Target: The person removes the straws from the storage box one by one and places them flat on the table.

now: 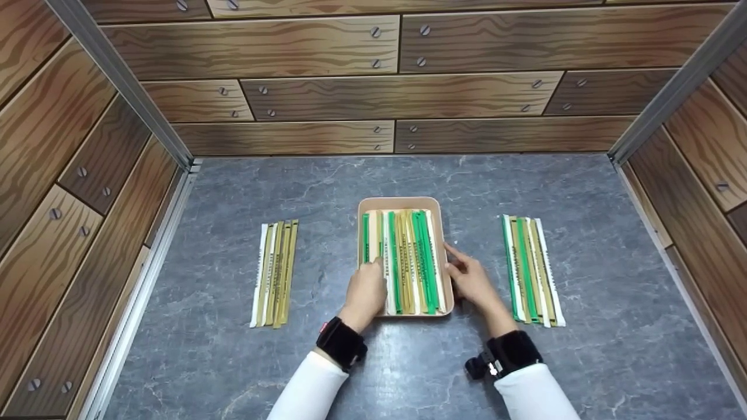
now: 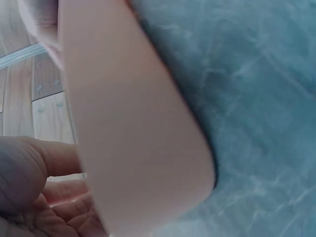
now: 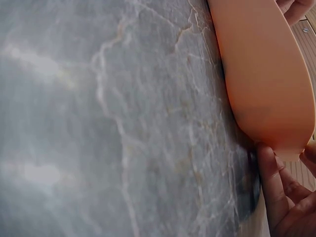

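A beige rectangular tray holds a row of long, thin wrapped sticks in green, gold and white, some with dark print. My left hand is over the tray's left front part with its fingers bent down inside. Whether those fingertips pinch a stick is hidden; the left wrist view shows mainly the tray's outer wall. My right hand holds the tray's right side, its thumb at the rim and a finger against the outer wall. In the right wrist view, the fingers touch the tray's rounded end.
Left of the tray, a group of gold and white wrapped sticks lies on the grey marbled tabletop. Another group in green, white and gold lies to the right. Wood-patterned walls bound the back and both sides.
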Tool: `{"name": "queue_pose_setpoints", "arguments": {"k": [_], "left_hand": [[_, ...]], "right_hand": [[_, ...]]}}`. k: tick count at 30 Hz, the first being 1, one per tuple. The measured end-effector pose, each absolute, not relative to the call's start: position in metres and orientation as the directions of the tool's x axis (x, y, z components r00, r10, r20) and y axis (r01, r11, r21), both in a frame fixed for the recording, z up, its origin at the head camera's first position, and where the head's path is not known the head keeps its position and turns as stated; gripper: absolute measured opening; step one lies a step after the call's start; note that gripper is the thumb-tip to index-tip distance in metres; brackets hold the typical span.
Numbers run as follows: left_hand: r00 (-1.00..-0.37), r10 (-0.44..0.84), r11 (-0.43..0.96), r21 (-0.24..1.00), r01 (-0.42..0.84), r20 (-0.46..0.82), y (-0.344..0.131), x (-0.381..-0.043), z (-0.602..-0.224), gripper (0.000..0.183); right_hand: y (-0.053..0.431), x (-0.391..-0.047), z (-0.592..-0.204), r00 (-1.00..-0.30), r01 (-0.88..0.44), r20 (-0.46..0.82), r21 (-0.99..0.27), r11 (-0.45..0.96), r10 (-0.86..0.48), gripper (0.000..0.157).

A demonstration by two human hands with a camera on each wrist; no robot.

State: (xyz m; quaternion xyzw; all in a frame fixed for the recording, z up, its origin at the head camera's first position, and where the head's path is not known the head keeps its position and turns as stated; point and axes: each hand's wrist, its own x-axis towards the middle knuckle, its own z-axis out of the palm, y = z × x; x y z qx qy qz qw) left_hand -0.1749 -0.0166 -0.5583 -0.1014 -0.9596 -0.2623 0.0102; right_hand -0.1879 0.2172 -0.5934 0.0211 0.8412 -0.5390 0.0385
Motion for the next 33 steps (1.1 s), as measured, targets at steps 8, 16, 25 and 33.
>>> {"name": "queue_pose_setpoints", "arguments": {"k": [8, 16, 25, 33], "left_hand": [[-0.989, 0.113, 0.787, 0.6, 0.146, 0.092, -0.035, -0.173, -0.541, 0.039], [-0.988, 0.028, 0.771, 0.626, 0.117, 0.15, -0.067, -0.173, -0.532, 0.039], [-0.989, -0.113, 0.774, 0.633, -0.025, 0.098, -0.116, -0.175, -0.538, 0.038], [-0.971, -0.229, 0.79, 0.594, -0.147, 0.064, -0.159, -0.173, -0.553, 0.038]], "right_hand": [[0.217, -0.188, -0.593, -0.996, 0.084, -0.094, -0.904, 0.419, -0.005, 0.05], [0.217, -0.188, -0.594, -0.998, 0.056, -0.065, -0.896, 0.44, -0.004, 0.049], [0.218, -0.187, -0.592, -0.996, 0.069, -0.085, -0.902, 0.426, -0.016, 0.049], [0.218, -0.187, -0.592, -0.997, 0.067, -0.081, -0.895, 0.441, -0.014, 0.05]]}}
